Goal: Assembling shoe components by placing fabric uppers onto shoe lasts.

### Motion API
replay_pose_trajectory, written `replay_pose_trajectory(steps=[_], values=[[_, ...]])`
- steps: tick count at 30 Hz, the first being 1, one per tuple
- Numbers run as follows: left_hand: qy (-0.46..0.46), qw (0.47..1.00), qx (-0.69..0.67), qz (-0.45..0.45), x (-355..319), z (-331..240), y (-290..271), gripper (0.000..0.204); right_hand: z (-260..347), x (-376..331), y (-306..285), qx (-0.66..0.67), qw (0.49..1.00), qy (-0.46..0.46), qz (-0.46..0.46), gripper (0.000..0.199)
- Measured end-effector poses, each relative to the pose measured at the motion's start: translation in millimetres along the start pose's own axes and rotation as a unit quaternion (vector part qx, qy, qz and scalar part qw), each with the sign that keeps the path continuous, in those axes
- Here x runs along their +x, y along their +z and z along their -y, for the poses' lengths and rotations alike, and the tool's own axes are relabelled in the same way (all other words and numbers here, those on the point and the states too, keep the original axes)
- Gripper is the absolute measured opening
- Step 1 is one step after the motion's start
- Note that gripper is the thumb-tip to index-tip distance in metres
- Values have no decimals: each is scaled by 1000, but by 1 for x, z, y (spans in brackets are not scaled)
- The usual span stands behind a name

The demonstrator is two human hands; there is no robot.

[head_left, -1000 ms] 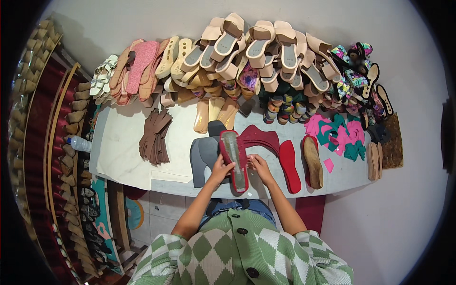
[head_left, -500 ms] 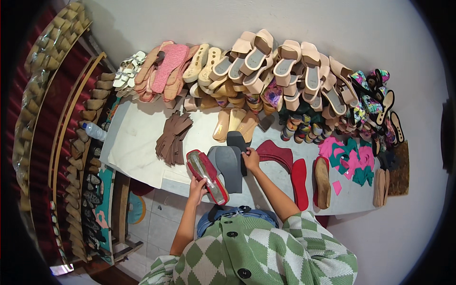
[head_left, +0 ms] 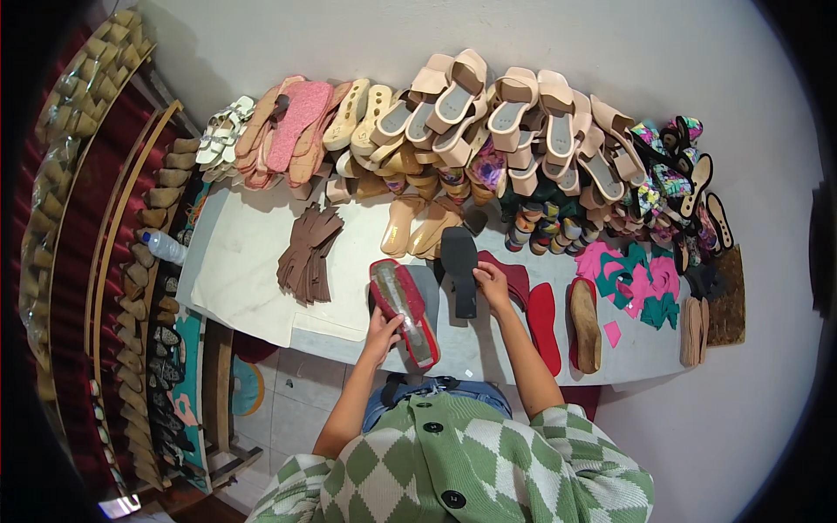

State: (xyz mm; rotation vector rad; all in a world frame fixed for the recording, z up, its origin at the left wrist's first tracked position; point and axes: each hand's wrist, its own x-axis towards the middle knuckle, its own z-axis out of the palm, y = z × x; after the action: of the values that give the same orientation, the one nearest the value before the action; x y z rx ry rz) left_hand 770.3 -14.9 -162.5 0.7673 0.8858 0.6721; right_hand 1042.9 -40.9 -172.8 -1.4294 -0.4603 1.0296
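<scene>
My left hand (head_left: 382,335) is closed around a red sandal upper on a shoe last (head_left: 403,305), turned so its inner side with a clear plastic strip faces up. In my right hand (head_left: 492,285) a black shoe sole (head_left: 459,254) is gripped by its edge, raised over the table. Grey soles (head_left: 427,286) lie partly hidden behind the red sandal upper. Right of my right hand are dark red cut pieces (head_left: 514,281), a red insole (head_left: 542,324) and a second shoe last with red material (head_left: 585,321).
Finished beige sandals (head_left: 514,109) are piled along the wall. Brown strips (head_left: 309,257) lie on the white tabletop (head_left: 240,261); pink and green scraps (head_left: 641,275) are at the right. At the left, a rack holds rows of lasts (head_left: 157,218) beside a water bottle (head_left: 166,247).
My right hand has lifted the black sole off the grey soles, moving it to the right. My left hand has brought the red sandal upper rightward, over the grey soles.
</scene>
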Motion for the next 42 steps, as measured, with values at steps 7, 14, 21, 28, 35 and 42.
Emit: replay_pose_trajectory(steps=[7,14,21,28,35,42], values=[[-43,992,44,108,23,12,68,63,28,-60,-44,95,991,88,-39,26],[-79,979,98,160,28,42,100,65,18,-122,-52,148,981,98,-73,26],[-123,966,143,178,42,39,101,67,-3,-142,-53,106,986,86,-96,29],[-95,957,91,260,51,43,86,71,-17,-126,-43,72,995,21,-70,28],[-175,948,2,266,61,36,79,58,-13,-114,-40,11,994,-54,-93,23],[-165,945,99,264,65,27,87,58,-1,-115,-29,-122,983,-50,-130,22]])
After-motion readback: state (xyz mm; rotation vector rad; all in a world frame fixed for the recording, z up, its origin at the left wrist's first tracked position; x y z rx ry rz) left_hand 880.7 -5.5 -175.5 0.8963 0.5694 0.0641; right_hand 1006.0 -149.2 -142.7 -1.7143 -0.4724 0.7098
